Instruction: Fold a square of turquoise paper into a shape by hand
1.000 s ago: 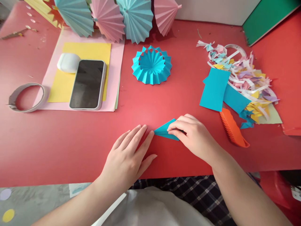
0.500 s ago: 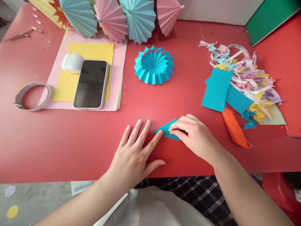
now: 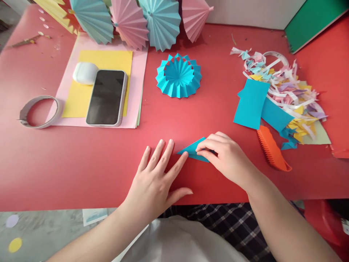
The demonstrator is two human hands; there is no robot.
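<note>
Person's left hand [image 3: 154, 180] is spreading flat on the red table [image 3: 68, 163], palm down, fingers apart, index fingertip pressing on the narrow part of the folded blue paper [image 3: 192, 148]. Right hand [image 3: 227, 156] is pinching the same paper near its wide end, thumb and index tips nearly meeting; the hand is covering part of that end. Hands are working close together but not touching.

The folded blue paper is lying on the table near the front edge, between the hands, its point facing left. Beyond it, a pleated blue paper ring [image 3: 178, 89] is sitting on the table. To the left, a phone [image 3: 105, 98] and a white case [image 3: 85, 73] are resting on a yellow sheet [image 3: 73, 103], which is lying over pink paper [image 3: 135, 72]. A grey band [image 3: 40, 125] is standing by the pink paper's lower left corner.

On the right, blue paper pieces [image 3: 251, 103] are lying against a heap of paper scraps [image 3: 289, 89]; an orange toothed tool [image 3: 271, 151] is lying just below them. Pleated paper umbrellas [image 3: 163, 25], blue and pink, are lining the far side. A green panel [image 3: 311, 23] is leaning at the far right.
</note>
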